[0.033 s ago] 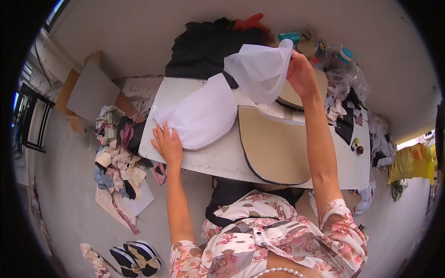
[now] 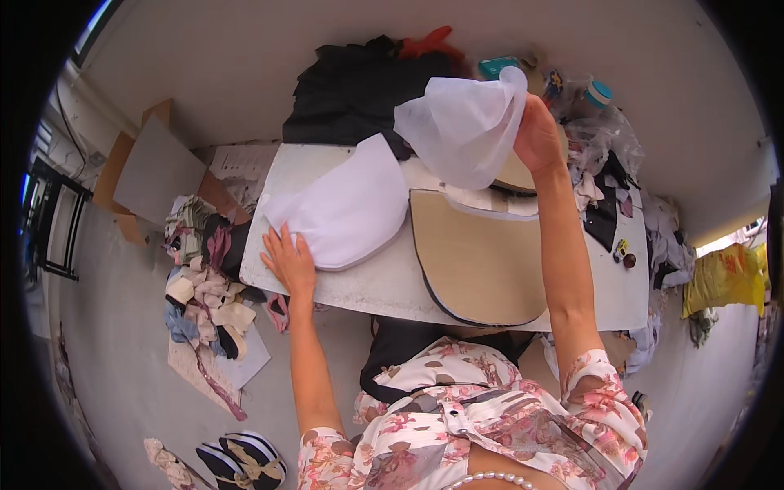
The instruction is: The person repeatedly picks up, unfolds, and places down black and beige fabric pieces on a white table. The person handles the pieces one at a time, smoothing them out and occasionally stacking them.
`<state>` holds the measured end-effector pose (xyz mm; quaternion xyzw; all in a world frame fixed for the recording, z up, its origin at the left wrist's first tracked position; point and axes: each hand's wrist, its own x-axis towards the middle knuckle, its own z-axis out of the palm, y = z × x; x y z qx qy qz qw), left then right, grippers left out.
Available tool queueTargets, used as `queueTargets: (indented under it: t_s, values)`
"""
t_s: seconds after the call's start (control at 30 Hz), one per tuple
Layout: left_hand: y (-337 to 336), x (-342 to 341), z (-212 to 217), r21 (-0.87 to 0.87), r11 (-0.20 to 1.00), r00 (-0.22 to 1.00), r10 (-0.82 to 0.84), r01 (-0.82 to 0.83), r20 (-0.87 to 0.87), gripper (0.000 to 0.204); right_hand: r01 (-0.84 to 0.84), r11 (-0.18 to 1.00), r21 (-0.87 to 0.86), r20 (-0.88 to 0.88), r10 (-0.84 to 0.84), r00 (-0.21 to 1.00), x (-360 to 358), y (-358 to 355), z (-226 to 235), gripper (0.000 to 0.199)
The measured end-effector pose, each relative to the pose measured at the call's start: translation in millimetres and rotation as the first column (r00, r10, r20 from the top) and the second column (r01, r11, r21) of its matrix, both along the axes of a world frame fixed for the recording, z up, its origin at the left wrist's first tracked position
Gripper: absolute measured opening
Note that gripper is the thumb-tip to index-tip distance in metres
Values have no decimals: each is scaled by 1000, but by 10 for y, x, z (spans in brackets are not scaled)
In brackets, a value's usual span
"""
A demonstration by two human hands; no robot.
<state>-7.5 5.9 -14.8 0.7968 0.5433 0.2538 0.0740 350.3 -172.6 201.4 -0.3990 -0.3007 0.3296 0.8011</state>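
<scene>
My right hand (image 2: 539, 137) is raised above the table's far side, its fingers closed on the edge of a thin, see-through white fabric piece (image 2: 461, 131) that hangs in soft folds to its left. On the table, a smooth stack of white fabric pieces (image 2: 355, 216) with a rounded front edge lies at the left. Flat at its near left edge rests my left hand (image 2: 290, 260), fingers spread and holding nothing. A beige curved panel (image 2: 478, 257) with dark edging lies to the right, below my right forearm. A second beige panel (image 2: 516, 171) is partly hidden behind the hanging fabric.
Black fabric (image 2: 343, 90) and a red cloth (image 2: 433, 42) lie at the far edge of the white table (image 2: 367, 296). Plastic bags (image 2: 608, 135) and scraps crowd its right side. Fabric scraps (image 2: 204, 298), a cardboard box (image 2: 155, 171) and slippers (image 2: 241, 459) are at left.
The hanging white fabric has changed its folds slightly and still hangs from my right hand. My left hand stays at the stack's edge. The whole view has shifted a little.
</scene>
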Motion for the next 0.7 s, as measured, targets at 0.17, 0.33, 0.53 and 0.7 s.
queueTargets:
  t_s: [0.17, 0.33, 0.53, 0.7]
  values:
    - [-552, 510, 826, 142, 955, 828, -296, 259, 476, 37, 94, 986, -137, 564, -1, 826, 231, -650, 84, 19]
    - [-1480, 832, 1393, -255, -43, 249, -112, 966, 962, 95, 136, 965, -226, 885, 145, 442, -659, -851, 216, 12]
    - [-1543, 888, 1338, -232, 241, 148, 321, 942, 935, 93, 177, 981, -83, 989, 102, -103, -1148, -980, -231, 14]
    - [-1343, 871, 1491, -265, 529, 390, -138, 806, 910, 34, 85, 996, -10, 999, 13, -40, -1216, -936, -270, 22]
